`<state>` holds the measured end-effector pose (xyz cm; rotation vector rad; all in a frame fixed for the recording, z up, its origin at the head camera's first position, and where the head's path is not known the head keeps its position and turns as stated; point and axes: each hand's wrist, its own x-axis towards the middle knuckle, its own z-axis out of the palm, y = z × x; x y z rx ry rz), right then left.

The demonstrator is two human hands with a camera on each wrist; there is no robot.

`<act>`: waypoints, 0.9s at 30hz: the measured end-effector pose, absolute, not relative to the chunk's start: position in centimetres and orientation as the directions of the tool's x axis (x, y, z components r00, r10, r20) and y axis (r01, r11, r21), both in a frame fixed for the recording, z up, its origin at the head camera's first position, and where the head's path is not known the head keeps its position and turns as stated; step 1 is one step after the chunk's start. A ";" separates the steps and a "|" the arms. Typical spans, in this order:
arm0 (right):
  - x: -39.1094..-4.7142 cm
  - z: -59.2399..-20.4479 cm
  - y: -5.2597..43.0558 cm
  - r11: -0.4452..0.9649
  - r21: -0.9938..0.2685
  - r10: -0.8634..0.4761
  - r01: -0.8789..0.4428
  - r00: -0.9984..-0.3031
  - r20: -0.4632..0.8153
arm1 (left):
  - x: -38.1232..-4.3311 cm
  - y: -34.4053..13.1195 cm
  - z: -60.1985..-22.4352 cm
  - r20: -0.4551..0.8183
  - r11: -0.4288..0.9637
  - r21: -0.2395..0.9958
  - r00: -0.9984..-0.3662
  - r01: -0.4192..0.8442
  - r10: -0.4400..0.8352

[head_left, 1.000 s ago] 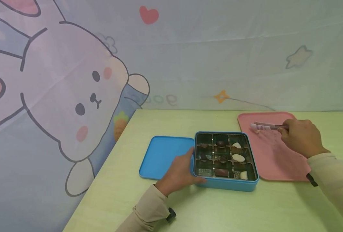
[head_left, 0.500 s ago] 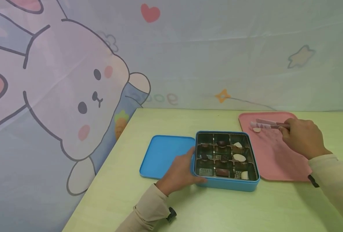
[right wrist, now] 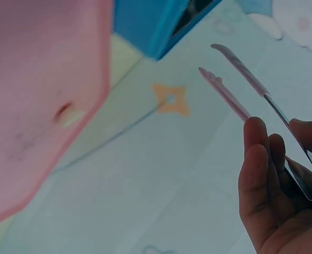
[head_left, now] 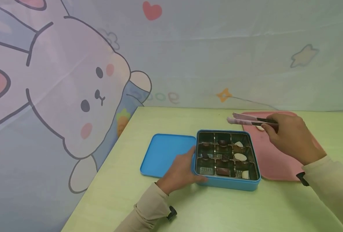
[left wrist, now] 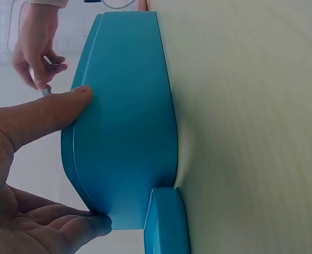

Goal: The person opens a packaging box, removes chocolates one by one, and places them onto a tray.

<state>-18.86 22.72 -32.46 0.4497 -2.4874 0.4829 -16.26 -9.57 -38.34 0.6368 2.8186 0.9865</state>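
My left hand [head_left: 180, 170] grips the near left corner of a blue tin [head_left: 226, 183], thumb on one wall and fingertips on the other, as the left wrist view shows. Inside, a clear divided insert holds dark and white chocolates, among them a white oval one [head_left: 240, 157]. In my right hand [head_left: 294, 137] is a pair of tongs [right wrist: 240, 71] with pale pinkish tips. Their arms stand apart, with nothing between the tips, above the table behind the tin. A small white piece, probably chocolate [head_left: 259, 128], lies on the pink tray [head_left: 276, 158], partly hidden by the tongs and hand.
The flat blue lid [head_left: 167, 151] lies left of the tin, close against it. The pale green table [head_left: 189, 120] ends at the back against a cloth [head_left: 189, 48] printed with a rabbit and small shapes. The pink tray sits at the tin's right.
My right hand has lifted the tongs off the tray and moved them left, toward the back of the tin. The white piece stays on the tray. My left hand keeps its grip.
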 end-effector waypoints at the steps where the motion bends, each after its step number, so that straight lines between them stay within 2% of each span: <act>1: -18.5 -32.3 22.1 0.868 -0.226 -0.232 -0.442 -0.764 0.602 | -16.2 -9.6 -38.3 0.048 0.708 0.613 -0.911 0.351 0.410; 5: -17.2 -31.8 20.0 0.819 -0.168 -0.312 -0.548 -0.671 0.672 | -16.2 -9.5 -38.2 0.052 0.704 0.615 -0.908 0.356 0.415; 10: -15.6 -31.4 18.2 0.781 -0.121 -0.401 -0.613 -0.640 0.656 | -16.2 -9.3 -38.0 0.085 0.680 0.618 -0.894 0.394 0.440; 16: -14.7 -31.6 16.9 0.773 -0.131 -0.442 -0.620 -0.676 0.589 | -16.3 -9.1 -37.9 0.082 0.695 0.603 -0.898 0.391 0.433; 27: -15.3 -32.5 15.5 0.778 -0.171 -0.481 -0.604 -0.749 0.457 | -16.5 -9.1 -38.1 0.109 0.690 0.591 -0.889 0.417 0.444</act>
